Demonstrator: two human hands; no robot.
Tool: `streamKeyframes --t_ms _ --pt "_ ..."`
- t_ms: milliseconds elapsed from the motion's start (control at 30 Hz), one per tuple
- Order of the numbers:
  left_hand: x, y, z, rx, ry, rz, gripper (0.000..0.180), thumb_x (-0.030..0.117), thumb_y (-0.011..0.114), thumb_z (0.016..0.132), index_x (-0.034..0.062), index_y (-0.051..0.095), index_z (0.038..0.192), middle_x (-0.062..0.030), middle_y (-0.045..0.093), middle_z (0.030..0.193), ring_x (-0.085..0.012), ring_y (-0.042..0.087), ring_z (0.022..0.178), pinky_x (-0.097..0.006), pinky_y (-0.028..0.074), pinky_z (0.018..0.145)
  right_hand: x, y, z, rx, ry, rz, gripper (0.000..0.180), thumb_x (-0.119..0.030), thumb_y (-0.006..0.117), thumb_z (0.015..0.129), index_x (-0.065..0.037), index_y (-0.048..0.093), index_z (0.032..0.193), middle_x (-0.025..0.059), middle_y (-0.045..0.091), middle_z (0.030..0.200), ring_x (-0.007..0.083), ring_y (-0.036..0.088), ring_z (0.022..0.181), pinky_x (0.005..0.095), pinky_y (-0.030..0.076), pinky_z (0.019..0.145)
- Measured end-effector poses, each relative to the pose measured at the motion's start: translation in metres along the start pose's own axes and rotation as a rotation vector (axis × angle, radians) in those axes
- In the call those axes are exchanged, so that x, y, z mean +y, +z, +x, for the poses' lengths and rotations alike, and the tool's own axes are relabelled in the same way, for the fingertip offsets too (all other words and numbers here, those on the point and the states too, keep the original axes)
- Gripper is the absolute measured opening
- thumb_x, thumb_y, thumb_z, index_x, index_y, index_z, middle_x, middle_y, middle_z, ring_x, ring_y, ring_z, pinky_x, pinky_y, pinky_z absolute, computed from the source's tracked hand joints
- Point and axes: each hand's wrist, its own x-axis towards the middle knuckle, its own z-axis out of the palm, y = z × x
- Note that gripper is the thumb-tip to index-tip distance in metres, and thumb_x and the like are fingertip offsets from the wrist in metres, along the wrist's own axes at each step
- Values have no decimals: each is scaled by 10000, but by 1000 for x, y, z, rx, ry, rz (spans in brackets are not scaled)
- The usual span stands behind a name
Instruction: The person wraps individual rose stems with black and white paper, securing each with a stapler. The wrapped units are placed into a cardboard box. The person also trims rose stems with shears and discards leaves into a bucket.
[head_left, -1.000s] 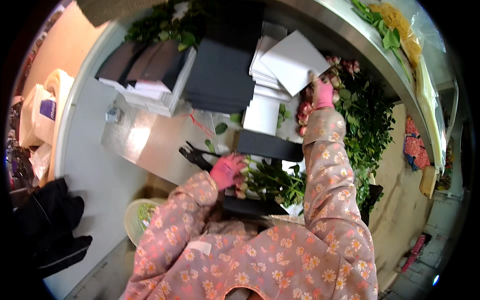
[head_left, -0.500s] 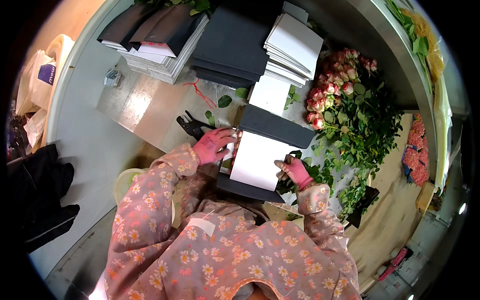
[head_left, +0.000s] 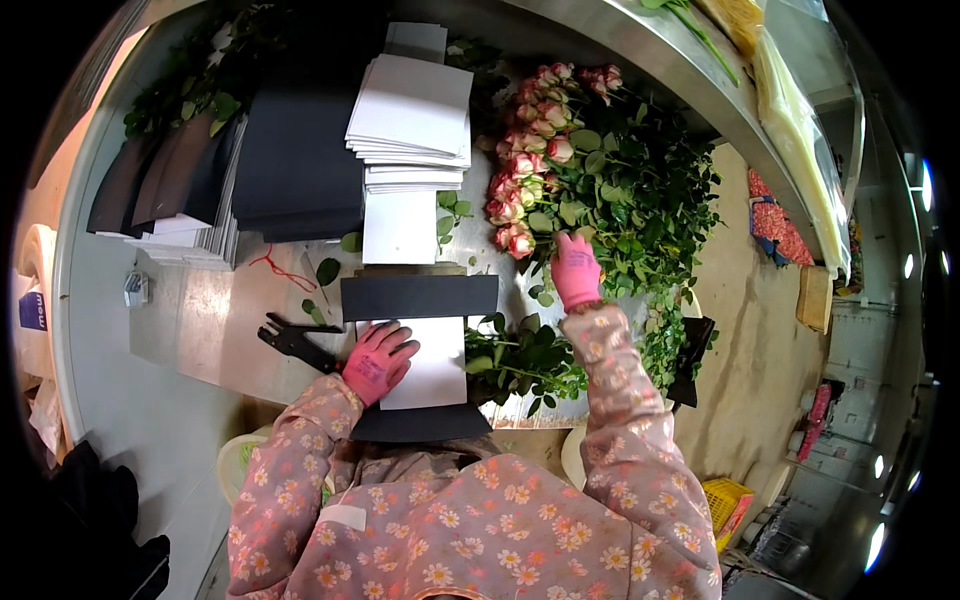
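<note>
My left hand (head_left: 378, 362), in a pink glove, lies with its fingers stretched over a white sheet (head_left: 425, 385). Below that sheet is a black sheet (head_left: 420, 424), with another black strip (head_left: 420, 297) across the top. Green rose stems and leaves (head_left: 530, 360) stick out from the sheet's right side. My right hand (head_left: 576, 268), also gloved in pink, reaches into the pile of pink-and-white roses (head_left: 525, 185), just beside the lowest blooms. Its fingers curl down among the leaves, and what they grip is hidden.
Black pliers-like tool (head_left: 297, 342) lies left of the sheets, near a red string (head_left: 283, 268). Behind stand a stack of white cards (head_left: 412, 110), a stack of black sheets (head_left: 300, 160) and black-wrapped bundles (head_left: 170, 180). A raised metal rim (head_left: 640, 50) curves along the back right.
My right hand has left the white sheet's right edge and moved up to the roses. My left hand now lies flat on the sheet. The view has turned and shifted right.
</note>
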Motion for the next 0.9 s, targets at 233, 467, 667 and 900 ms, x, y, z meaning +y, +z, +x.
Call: streamKeyframes --t_ms 233,467,667,900 --pt "2 -4 4 -33 11 9 361 170 636 785 136 594 1142 -90 555 1197 -301 486 1167 -479 371 1013 29 27 8 67 28 490 287 -241 678 799 -102 625 1045 141 602 1066 277 601 990 382 519 806" --pt "-1 3 -1 -18 14 -7 347 197 607 819 131 591 1159 -98 552 1207 -312 469 1195 -499 347 1036 -4 -267 -80 711 -88 825 242 -33 568 899 53 564 1125 131 635 1081 227 632 925 326 530 815" --pt "-4 -4 1 -6 61 25 336 243 617 797 141 594 1116 -76 560 1189 -282 481 1183 -444 374 1007 -129 -162 -119 -533 -592 -11 118 -163 610 784 -114 625 890 83 639 829 232 644 768 337 524 612" --pt "-22 -6 -1 -43 142 37 403 299 663 757 163 567 1124 -39 550 1176 -237 512 1135 -400 437 883 -180 21 -165 -921 -672 626 273 -238 608 805 -85 609 1030 165 643 971 372 611 926 449 488 810"
